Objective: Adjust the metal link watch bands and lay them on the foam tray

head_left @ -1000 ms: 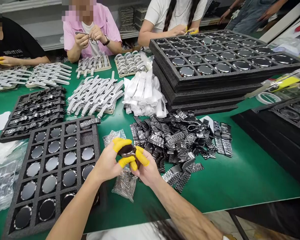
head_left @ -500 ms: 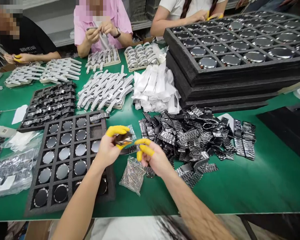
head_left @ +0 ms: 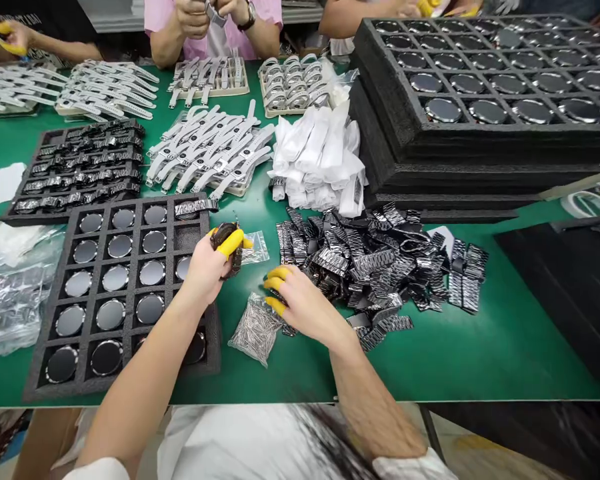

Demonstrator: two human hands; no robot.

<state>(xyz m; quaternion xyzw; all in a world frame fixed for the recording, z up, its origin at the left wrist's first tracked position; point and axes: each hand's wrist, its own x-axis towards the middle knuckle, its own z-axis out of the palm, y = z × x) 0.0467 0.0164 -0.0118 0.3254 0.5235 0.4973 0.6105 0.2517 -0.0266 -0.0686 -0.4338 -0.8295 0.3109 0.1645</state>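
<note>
My left hand, with yellow finger covers, is wrapped round a dark watch above the right edge of the foam tray of round watch faces. My right hand, also in yellow covers, has its fingers apart and holds nothing visible. It hovers just right of the clear bag of small metal pins. Beyond the hands lies a small clear bag. A pile of black link straps spreads to the right of my right hand.
Stacked black foam trays stand at the back right. White-wrapped pieces and white watches lie behind my hands. A tray of black watches is at the left. Several people work across the green table.
My left hand has turned and moved up and left with the watch. My right hand has drawn away from the watch's strap, its fingers spreading. The camera view has shifted.
</note>
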